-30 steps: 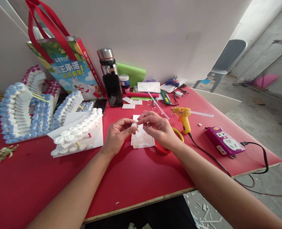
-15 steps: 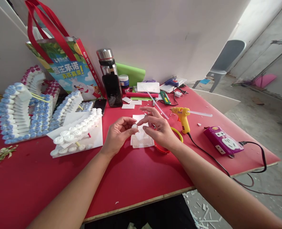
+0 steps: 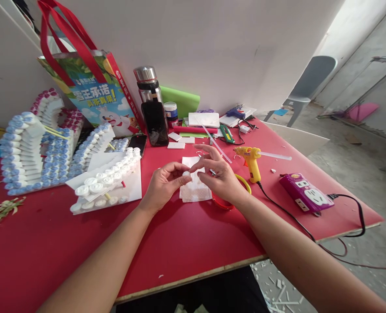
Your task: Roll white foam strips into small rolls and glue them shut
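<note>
My left hand [image 3: 163, 184] pinches a small white roll [image 3: 186, 174] between thumb and fingertips. The index fingertip of my right hand [image 3: 221, 176] is at the roll's edge, while its other fingers are spread and hold nothing that I can make out. Beneath both hands lies a stack of white tissue sheets [image 3: 196, 193]. Red and yellow ring-like handles, apparently of scissors [image 3: 245, 182], are partly hidden by my right hand. To the left stands a white board model [image 3: 131, 184] edged with rows of similar white rolls.
A yellow glue gun [image 3: 252, 163] and a purple power strip [image 3: 305, 191] with cords lie on the right. Behind are a phone [image 3: 155, 124], a steel flask [image 3: 145, 74] and a green cutter [image 3: 227, 134]. Blue-and-white roll models [image 3: 23, 152] and a carrier bag [image 3: 95, 93] occupy the left.
The view has shifted slightly. My left hand still pinches the white roll, and my right fingers have moved only a little beside it.
</note>
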A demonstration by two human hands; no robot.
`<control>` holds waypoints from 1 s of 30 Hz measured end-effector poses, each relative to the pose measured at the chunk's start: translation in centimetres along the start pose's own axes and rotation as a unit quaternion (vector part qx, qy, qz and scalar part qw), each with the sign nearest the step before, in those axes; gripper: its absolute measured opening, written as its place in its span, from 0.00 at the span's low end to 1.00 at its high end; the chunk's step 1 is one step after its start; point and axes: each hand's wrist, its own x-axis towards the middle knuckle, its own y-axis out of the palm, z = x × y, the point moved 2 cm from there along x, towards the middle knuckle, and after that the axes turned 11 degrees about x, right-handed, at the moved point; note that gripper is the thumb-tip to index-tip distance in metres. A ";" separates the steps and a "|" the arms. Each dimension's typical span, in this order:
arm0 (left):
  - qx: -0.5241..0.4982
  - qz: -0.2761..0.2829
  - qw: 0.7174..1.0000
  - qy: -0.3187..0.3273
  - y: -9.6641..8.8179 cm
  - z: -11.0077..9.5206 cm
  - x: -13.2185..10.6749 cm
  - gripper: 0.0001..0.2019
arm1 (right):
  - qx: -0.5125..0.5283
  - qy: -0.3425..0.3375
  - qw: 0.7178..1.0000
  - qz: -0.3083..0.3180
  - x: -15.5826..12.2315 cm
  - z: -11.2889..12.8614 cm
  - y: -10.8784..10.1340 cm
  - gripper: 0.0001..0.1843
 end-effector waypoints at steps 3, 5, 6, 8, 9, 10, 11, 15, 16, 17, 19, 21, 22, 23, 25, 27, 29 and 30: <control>-0.007 0.003 1.000 -0.006 0.1 0.0 0.0 0.14 | -0.010 -0.018 1.000 0.000 0.0 0.1 0.1 0.19; -0.021 0.013 1.000 -0.005 0.1 0.0 0.1 0.13 | -0.025 -0.042 0.999 0.000 -0.1 0.2 0.1 0.19; -0.029 0.019 0.999 -0.005 0.1 0.1 0.1 0.13 | -0.032 -0.059 0.998 -0.002 -0.1 0.3 0.1 0.18; -0.044 0.033 0.998 -0.007 0.1 0.2 0.3 0.12 | -0.033 -0.090 0.995 -0.016 -0.2 0.6 -0.1 0.18; -0.054 0.038 0.998 -0.009 0.1 0.3 0.3 0.11 | -0.022 -0.096 0.995 -0.030 -0.2 0.6 -0.2 0.18; -0.065 0.040 0.997 -0.009 0.0 0.3 0.4 0.10 | 0.000 -0.088 0.995 -0.045 -0.1 0.5 -0.4 0.17; -0.076 0.043 0.996 -0.010 0.0 0.4 0.4 0.10 | 0.033 -0.066 0.996 -0.058 0.0 0.4 -0.6 0.17; -0.111 0.045 0.993 -0.014 -0.1 0.3 0.4 0.08 | 0.245 0.113 0.961 -0.062 0.4 -1.2 -0.8 0.21; -0.116 0.043 0.992 -0.015 -0.1 0.2 0.4 0.08 | 0.288 0.151 0.944 -0.061 0.5 -1.6 -0.8 0.21; -0.122 0.039 0.992 -0.015 -0.1 0.2 0.4 0.08 | 0.321 0.179 0.928 -0.063 0.5 -1.9 -0.7 0.21; -0.137 0.031 0.990 -0.013 -0.2 0.2 0.4 0.08 | 0.363 0.207 0.906 -0.068 0.5 -2.2 -0.6 0.21; -0.158 0.023 0.987 -0.011 -0.2 0.2 0.5 0.07 | 0.388 0.219 0.893 -0.070 0.6 -2.3 -0.5 0.21; -0.170 0.019 0.985 -0.012 -0.3 0.3 0.6 0.07 | 0.398 0.222 0.888 -0.069 0.6 -2.2 -0.5 0.21; -0.183 0.015 0.983 -0.013 -0.3 0.3 0.6 0.07 | 0.405 0.225 0.883 -0.069 0.6 -2.2 -0.5 0.21; -0.204 0.006 0.979 -0.018 -0.4 0.4 0.8 0.07 | 0.416 0.235 0.876 -0.068 0.6 -2.2 -0.5 0.21; -0.220 0.000 0.975 -0.024 -0.4 0.4 0.9 0.08 | 0.419 0.244 0.872 -0.066 0.6 -2.2 -0.5 0.21; -0.234 -0.002 0.972 -0.027 -0.4 0.4 1.0 0.09 | 0.412 0.245 0.875 -0.064 0.6 -2.4 -0.4 0.20; -0.242 0.000 0.970 -0.028 -0.4 0.3 1.0 0.09 | 0.407 0.243 0.878 -0.065 0.6 -2.5 -0.4 0.19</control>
